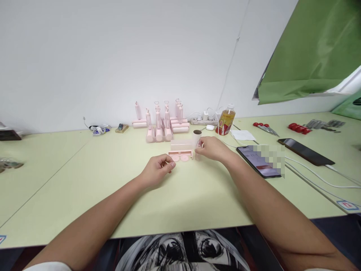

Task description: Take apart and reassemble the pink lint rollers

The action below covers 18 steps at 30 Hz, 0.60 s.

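Observation:
A small pink case [181,144] lies with its lid raised in the middle of the table. Two pale pink round pieces [184,158] show along its front side. My right hand [212,147] grips a clear pinkish bottle [197,154] upright between thumb and fingers, just right of the case. Loosely curled, my left hand [156,171] rests left of the case with a gap between thumb and forefinger and nothing visible in it. A whitish cup-like piece with a dark round top [197,132] stands behind my right hand.
Behind the case are several pink tubes with upright clear bottles [158,126]. A drink bottle [226,119] stands by a power strip [203,121]. To the right lie a lit phone [258,162], a dark phone [306,151], white cables and red-handled tools [266,128].

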Each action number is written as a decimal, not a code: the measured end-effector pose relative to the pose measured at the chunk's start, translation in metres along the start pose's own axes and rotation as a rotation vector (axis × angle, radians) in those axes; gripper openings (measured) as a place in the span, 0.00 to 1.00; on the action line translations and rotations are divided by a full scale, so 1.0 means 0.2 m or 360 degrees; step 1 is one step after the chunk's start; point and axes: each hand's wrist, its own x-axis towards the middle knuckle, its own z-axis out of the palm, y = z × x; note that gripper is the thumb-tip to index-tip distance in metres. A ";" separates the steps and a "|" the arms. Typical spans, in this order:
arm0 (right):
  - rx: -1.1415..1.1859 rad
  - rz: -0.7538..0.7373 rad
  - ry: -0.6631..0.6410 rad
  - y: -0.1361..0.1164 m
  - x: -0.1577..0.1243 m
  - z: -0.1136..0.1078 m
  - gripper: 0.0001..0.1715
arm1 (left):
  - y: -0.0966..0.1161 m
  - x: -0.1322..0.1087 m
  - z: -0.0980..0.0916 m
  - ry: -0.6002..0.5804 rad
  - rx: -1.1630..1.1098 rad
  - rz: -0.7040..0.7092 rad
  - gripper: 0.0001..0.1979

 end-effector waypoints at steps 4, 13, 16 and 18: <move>0.0108 0.0093 -0.0021 0.01 -0.02 -0.06 0.22 | 0.01 -0.01 -0.01 -0.0012 0.0066 0.0029 0.13; -0.0058 0.0594 0.0055 0.60 -0.17 -0.23 0.27 | 0.02 0.00 -0.03 0.0012 0.0078 0.0065 0.13; -0.0126 0.0706 -0.0040 0.74 -0.23 -0.18 0.30 | 0.02 0.00 -0.02 0.0007 0.0081 0.0068 0.13; -0.0117 0.0714 -0.0024 0.78 -0.26 -0.15 0.30 | 0.01 0.00 -0.02 0.0014 0.0061 0.0049 0.13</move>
